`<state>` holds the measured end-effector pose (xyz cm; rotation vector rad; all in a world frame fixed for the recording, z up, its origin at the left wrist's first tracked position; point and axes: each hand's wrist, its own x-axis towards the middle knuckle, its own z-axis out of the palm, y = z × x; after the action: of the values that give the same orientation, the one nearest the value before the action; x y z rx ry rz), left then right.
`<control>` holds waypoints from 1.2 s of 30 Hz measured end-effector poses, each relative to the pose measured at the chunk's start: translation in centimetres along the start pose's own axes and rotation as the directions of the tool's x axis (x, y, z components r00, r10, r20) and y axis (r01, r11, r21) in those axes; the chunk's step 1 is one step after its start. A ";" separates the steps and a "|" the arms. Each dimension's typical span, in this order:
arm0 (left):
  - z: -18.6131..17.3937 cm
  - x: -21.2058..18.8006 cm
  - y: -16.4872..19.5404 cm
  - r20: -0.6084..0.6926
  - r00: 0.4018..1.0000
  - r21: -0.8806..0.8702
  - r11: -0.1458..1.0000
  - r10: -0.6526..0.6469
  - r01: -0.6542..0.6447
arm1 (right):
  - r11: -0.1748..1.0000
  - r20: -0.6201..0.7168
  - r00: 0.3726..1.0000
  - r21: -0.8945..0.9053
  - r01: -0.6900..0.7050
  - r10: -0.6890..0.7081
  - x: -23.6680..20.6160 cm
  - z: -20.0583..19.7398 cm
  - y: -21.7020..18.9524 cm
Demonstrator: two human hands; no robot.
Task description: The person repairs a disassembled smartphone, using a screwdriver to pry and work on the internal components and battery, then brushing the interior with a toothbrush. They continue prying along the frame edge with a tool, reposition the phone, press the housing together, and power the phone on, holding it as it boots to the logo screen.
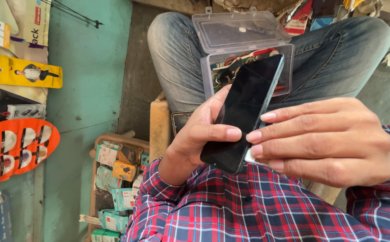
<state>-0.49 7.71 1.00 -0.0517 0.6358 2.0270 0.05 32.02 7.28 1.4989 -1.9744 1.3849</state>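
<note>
A black phone [244,112] with a dark screen is tilted above my lap. My left hand [195,139] holds it from below and behind, with the thumb lying across the lower screen. My right hand [325,139] comes in from the right, back up, its fingertips pressed on the phone's lower right edge; its thumb is hidden. A small white bit [249,156] shows under those fingertips. Behind the phone, an open clear plastic box [213,71] rests on my jeans with cables and small parts inside, its lid [242,31] flipped back.
A wooden tray [114,136] of small product boxes stands at lower left. An orange card of packaged items [15,148] and a yellow package [24,71] hang on the left. A teal panel [87,89] runs between them and my leg. A wooden block [159,125] sits beside my knee.
</note>
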 end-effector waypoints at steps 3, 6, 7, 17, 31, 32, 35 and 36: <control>0.0 -0.2 0.1 -0.006 1.000 0.009 1.000 0.008 -0.008 | 1.000 0.008 1.000 -0.028 0.001 -0.001 0.4 0.0 -0.2; 0.1 -0.2 0.2 -0.011 1.000 0.017 1.000 0.013 -0.013 | 0.999 0.031 0.999 -0.047 -0.005 0.006 0.9 -0.2 -0.5; 0.1 -0.2 0.3 -0.014 1.000 0.018 1.000 0.012 -0.012 | 0.998 0.034 0.999 -0.055 0.001 0.001 1.0 -0.2 -0.5; 0.1 -0.2 0.1 -0.037 0.999 0.062 0.998 0.008 -0.006 | 0.996 0.068 0.997 -0.089 -0.031 0.037 1.9 -0.3 -0.9; 0.5 -0.4 -0.1 -0.067 0.998 0.059 0.998 0.013 -0.009 | 0.998 0.099 0.995 -0.067 -0.020 0.026 2.3 -0.6 -0.7; 0.5 -0.4 -0.1 -0.069 0.997 0.061 0.998 0.018 -0.014 | 0.998 0.093 0.995 -0.065 -0.020 0.026 2.3 -0.6 -0.7; 0.6 -0.5 -0.1 -0.059 0.998 0.044 0.999 0.016 -0.014 | 0.998 0.096 0.995 -0.053 -0.026 0.031 2.2 -0.6 -0.8; 0.6 -0.5 -0.1 -0.064 0.998 0.047 0.999 0.018 -0.015 | 0.998 0.088 0.995 -0.058 -0.034 0.039 2.2 -0.6 -0.8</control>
<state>-0.03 7.63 1.66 -0.0840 0.7261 2.0322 -0.32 31.28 9.53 1.5319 -2.0863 1.2864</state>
